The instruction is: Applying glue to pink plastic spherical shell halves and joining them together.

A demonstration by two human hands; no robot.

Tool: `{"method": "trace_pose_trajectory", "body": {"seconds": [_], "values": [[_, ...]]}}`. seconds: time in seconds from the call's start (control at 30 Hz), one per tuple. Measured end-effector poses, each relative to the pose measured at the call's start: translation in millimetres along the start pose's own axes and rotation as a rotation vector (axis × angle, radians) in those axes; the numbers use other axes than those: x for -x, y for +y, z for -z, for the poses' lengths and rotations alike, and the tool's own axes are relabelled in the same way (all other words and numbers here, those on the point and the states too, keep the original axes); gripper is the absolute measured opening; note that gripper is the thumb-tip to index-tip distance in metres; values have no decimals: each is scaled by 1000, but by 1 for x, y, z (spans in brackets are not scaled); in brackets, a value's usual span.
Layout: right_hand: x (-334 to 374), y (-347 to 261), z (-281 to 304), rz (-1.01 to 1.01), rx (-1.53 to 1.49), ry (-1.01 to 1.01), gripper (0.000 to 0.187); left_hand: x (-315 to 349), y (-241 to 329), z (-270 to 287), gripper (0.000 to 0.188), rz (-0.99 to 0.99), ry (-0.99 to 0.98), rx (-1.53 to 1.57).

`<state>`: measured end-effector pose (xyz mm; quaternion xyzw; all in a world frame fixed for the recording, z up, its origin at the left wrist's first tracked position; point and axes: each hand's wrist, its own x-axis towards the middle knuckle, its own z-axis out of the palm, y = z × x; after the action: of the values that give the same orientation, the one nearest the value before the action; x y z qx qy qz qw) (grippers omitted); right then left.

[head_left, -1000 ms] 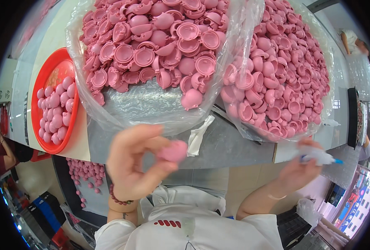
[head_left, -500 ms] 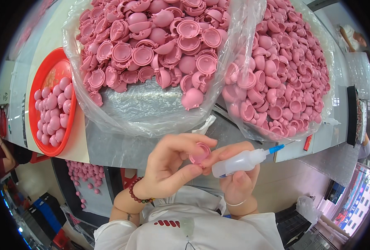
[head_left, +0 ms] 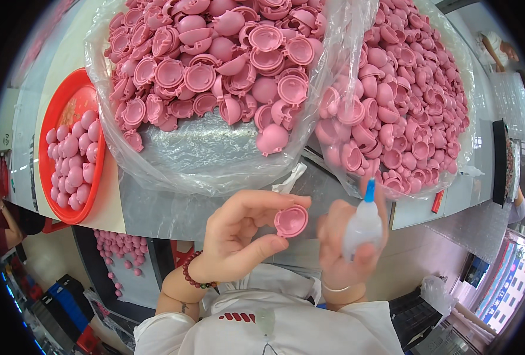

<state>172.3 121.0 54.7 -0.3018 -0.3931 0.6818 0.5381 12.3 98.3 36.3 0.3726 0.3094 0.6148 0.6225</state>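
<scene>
Between the fingertips and thumb of my left hand (head_left: pixel 236 236) is a pink plastic half-shell (head_left: pixel 291 221), its hollow side facing up toward me. My right hand (head_left: pixel 339 254), blurred by motion, grips a translucent white squeeze bottle (head_left: pixel 363 228) with a blue needle tip (head_left: pixel 369 190) pointing away from me. The bottle stands nearly upright, apart from the shell. Beyond my hands, a clear plastic bag (head_left: pixel 185 180) holds a heap of pink half-shells (head_left: pixel 200 77). To its right, a second bag carries more pink shells (head_left: pixel 393 124).
A red tray (head_left: pixel 91 198) with closed pink balls (head_left: pixel 73 160) stands at the left. More pink balls (head_left: pixel 120 245) lie in a dark-edged bin below the table. A crumpled white tissue (head_left: pixel 290 178) and a small red object (head_left: pixel 437 202) rest on the table. Another person (head_left: pixel 499 50) is at far right.
My right hand has moved away from the shell and turned the bottle from a slant to nearly upright. My left hand keeps the half-shell, now tilted so its hollow shows fully.
</scene>
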Motion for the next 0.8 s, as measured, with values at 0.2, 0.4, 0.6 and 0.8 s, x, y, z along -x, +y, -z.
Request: {"method": "trace_pose_trajectory", "body": {"seconds": [0.2,0.4,0.6,0.8], "values": [[-21,-2,14,663,507,-21,60,-7,7,-3,43,124,11,149],[-25,-17,6,761,649,-242,58,-8,8,-2,43,159,-6,200],[-23,-9,3,728,646,-221,55,-6,6,2,42,164,-14,179],[-21,-13,2,712,664,-213,55,-7,7,-1,42,165,-11,175]]}}
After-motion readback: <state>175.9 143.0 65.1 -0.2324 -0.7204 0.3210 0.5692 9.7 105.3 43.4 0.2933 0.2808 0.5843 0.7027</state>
